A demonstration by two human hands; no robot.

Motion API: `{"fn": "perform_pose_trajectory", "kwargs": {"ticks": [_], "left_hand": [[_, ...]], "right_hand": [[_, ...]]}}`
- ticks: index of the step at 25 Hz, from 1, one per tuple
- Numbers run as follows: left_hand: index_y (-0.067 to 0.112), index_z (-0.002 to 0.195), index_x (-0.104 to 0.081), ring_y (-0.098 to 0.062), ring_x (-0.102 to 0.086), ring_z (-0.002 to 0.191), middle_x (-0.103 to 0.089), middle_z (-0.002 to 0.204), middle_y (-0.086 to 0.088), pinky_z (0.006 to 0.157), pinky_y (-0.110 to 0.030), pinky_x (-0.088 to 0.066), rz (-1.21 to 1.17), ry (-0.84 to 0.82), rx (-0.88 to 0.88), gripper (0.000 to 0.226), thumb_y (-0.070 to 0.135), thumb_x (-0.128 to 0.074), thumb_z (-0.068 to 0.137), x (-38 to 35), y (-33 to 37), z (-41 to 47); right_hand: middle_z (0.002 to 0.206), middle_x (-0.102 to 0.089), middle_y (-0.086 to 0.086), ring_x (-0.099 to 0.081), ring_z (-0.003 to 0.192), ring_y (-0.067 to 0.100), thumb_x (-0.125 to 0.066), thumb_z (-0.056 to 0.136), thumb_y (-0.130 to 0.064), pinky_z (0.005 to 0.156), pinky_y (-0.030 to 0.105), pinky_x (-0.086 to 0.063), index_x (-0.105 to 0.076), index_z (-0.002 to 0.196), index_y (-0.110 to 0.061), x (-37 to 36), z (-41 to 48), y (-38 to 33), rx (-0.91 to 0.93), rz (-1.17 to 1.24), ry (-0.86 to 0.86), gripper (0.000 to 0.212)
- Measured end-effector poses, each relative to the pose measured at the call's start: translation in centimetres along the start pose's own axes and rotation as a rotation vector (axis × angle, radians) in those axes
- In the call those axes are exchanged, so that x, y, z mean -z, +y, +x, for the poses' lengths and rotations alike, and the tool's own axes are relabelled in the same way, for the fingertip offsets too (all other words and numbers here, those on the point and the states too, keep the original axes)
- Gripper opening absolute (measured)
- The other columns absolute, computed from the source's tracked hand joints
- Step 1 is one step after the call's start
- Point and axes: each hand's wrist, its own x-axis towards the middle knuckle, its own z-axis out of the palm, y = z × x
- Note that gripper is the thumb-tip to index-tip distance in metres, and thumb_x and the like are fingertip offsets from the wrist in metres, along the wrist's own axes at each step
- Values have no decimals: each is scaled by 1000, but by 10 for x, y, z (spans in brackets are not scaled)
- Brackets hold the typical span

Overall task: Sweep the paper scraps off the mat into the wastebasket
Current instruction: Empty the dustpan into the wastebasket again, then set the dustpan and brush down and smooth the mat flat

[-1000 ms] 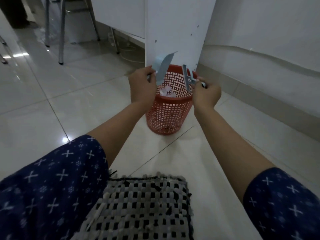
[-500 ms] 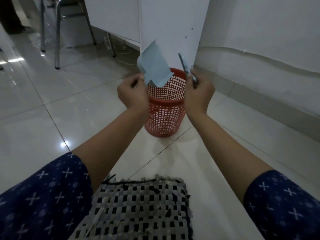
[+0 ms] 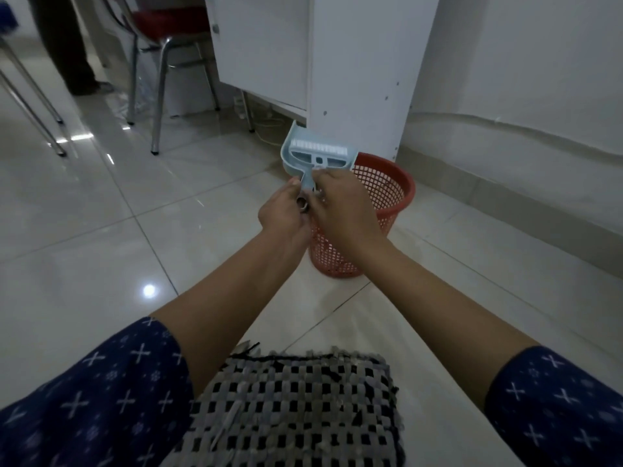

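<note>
Head view, nearest the camera, showed two dark blue sleeves (image 3: 101,392) patterned with pale crosses, one at each lower corner, with bare forearms reaching forward from them. Between the arms lay the woven black-and-grey mat (image 3: 296,409) on the glossy white tile floor (image 3: 84,257); no paper scraps could be made out on the part of it in frame.

Farther out, both hands met in front of the wastebasket. The left hand (image 3: 285,210) had its fingers curled around the lower end of a pale blue handle, and the right hand (image 3: 340,203) was closed over the same handle just beside it, the two hands touching. From that grip a pale blue dustpan (image 3: 291,153) stood up, with a small hand brush (image 3: 318,153) lying nested against it, white bristles at the top edge.

Just behind and to the right of the hands stood the red mesh wastebasket (image 3: 387,190), upright on the tiles, its inside hidden from this angle. Behind it rose a white cabinet panel (image 3: 367,62), with a white wall (image 3: 522,79) to the right. At the far left stood a metal-legged chair (image 3: 161,35) with a red seat.
</note>
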Motion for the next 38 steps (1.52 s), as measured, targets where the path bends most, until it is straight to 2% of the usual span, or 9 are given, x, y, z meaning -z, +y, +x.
{"fn": "perform_pose_trajectory", "kwargs": {"ticks": [4, 9, 14, 18, 23, 26, 30, 34, 38], "left_hand": [[-9, 121, -54, -23, -66, 86, -63, 110, -20, 64, -26, -57, 10, -96, -10, 32, 0, -43, 93, 10, 16, 4], [-4, 127, -52, -29, -63, 106, -59, 126, -22, 92, -38, -52, 95, -125, -11, 36, -1, -40, 93, 21, 26, 9], [2, 133, -48, -25, -59, 105, -58, 122, -17, 85, -31, -52, 114, -181, 6, 40, -1, -35, 95, 21, 35, 0], [1, 132, -48, -23, -63, 95, -63, 107, -15, 74, -29, -57, 141, -181, 21, 38, 2, -34, 97, 30, 36, 0], [4, 136, -43, -22, -67, 73, -65, 89, -18, 51, -24, -54, 155, -2, 36, 48, -7, -38, 90, 60, 39, 2], [-2, 121, -53, -27, -70, 76, -68, 89, -19, 60, -33, -59, 236, 88, 36, 35, 1, -49, 87, 79, 55, 7], [0, 116, -54, -28, -66, 75, -60, 98, -15, 57, -31, -59, 581, 258, 32, 33, 18, -60, 88, 111, 58, 21], [-17, 119, -47, -31, -64, 68, -60, 95, -27, 50, -31, -58, 744, 326, 150, 39, -3, -57, 84, 145, 37, 30], [-15, 98, -50, -33, -67, 56, -60, 80, -26, 57, -38, -59, 826, 373, 255, 17, -5, -53, 84, 177, 2, 41]], "right_hand": [[123, -62, 10, -53, 112, 19, -57, 92, -21, 92, 21, -37, -56, 126, -10, -3, 2, -8, 78, 92, -156, 36], [125, -59, 11, -54, 110, 17, -62, 88, -22, 92, 25, -43, -31, 145, -21, -7, 1, -3, 71, 258, -238, 64], [130, -59, 6, -59, 114, 15, -63, 86, -25, 96, 36, -52, -34, 142, -30, -8, 3, -4, 102, 306, -239, 64], [116, -67, 4, -63, 101, 14, -67, 84, -26, 87, 33, -55, -52, 128, -19, -12, -3, -8, 181, 237, -254, 47], [102, -67, 8, -61, 91, 17, -61, 88, -18, 79, 30, -53, -64, 108, -11, -29, -19, -10, 273, 187, -305, 21], [98, -67, 11, -62, 86, 21, -59, 90, -16, 74, 33, -53, -66, 99, -4, -38, -30, -5, 294, 168, -305, 16], [87, -66, 12, -62, 76, 22, -65, 85, -11, 70, 40, -55, -69, 90, -1, -47, -52, 11, 213, 218, -370, 11], [85, -58, 7, -61, 75, 22, -71, 78, -7, 72, 41, -57, -70, 82, -3, -57, -85, 36, 32, 282, -518, 6], [93, -63, 10, -63, 80, 23, -73, 74, -3, 75, 40, -58, -74, 83, -6, -71, -108, 62, -157, 299, -623, 10]]}}
